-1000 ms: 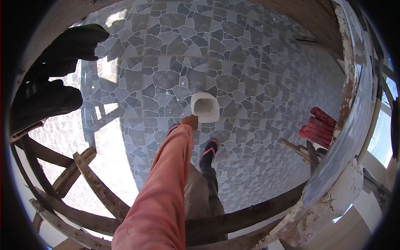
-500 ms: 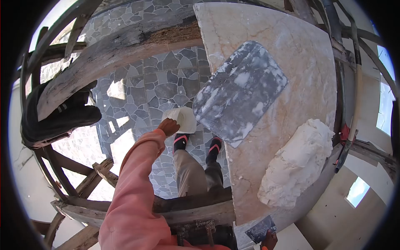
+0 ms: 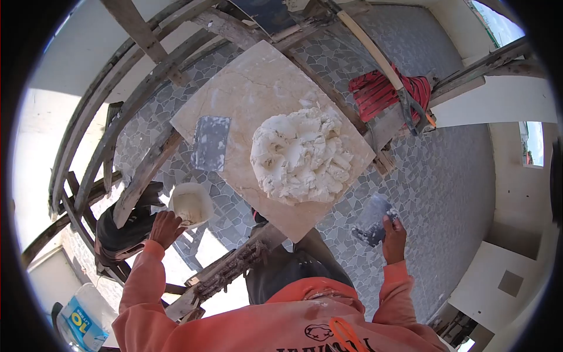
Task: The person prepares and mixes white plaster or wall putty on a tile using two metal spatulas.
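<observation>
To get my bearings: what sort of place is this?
Probably an indoor building site: a white plaster-like heap on a pale board, rough scaffold-like timbers, and a stone-patterned floor below.

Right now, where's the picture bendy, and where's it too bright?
Head view: long brown wooden beams bow at left, corners go black; head view: sunlight glares white on the grey stone-patterned floor, lower left; head view: lumpy white mound looks sharp.

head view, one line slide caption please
Left hand holding an off-white open tub, right hand a grey flat scraper, lumpy white paste on a beige marbled slab.
</observation>
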{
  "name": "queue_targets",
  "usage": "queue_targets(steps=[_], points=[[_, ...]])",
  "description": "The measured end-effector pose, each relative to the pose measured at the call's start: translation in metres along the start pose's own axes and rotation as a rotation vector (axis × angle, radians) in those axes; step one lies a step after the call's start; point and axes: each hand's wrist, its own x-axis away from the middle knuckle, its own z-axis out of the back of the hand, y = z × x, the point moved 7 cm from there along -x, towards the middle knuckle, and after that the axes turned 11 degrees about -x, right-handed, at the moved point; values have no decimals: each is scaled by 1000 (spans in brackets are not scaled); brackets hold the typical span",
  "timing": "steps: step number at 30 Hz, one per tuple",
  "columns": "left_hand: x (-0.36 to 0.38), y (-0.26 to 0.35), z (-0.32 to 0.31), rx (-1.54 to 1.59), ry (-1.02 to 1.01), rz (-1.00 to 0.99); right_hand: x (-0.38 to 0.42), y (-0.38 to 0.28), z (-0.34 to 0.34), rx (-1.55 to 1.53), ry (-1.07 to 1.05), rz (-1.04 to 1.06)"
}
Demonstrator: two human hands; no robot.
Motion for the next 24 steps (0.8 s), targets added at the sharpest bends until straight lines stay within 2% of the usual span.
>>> queue_targets(steps=[6,7,10,15,18,24], points=[[36,28,129,76,150,205,-17,20,-30,-177,-174,15],[35,38,153,58,221,187,-19,22,-34,-204,-188,4],[28,63,209,117,267,212,-16,10,-36,-156,-239,8],[-18,113,287,84,322,-21,-18,9,-39,-260,-231,-2],[-51,136,303,-1,339,-241,-20,20,-34,-266,-244,24],[-107,179,320,-104,270,-414,-4,20,-21,-287,-176,16]])
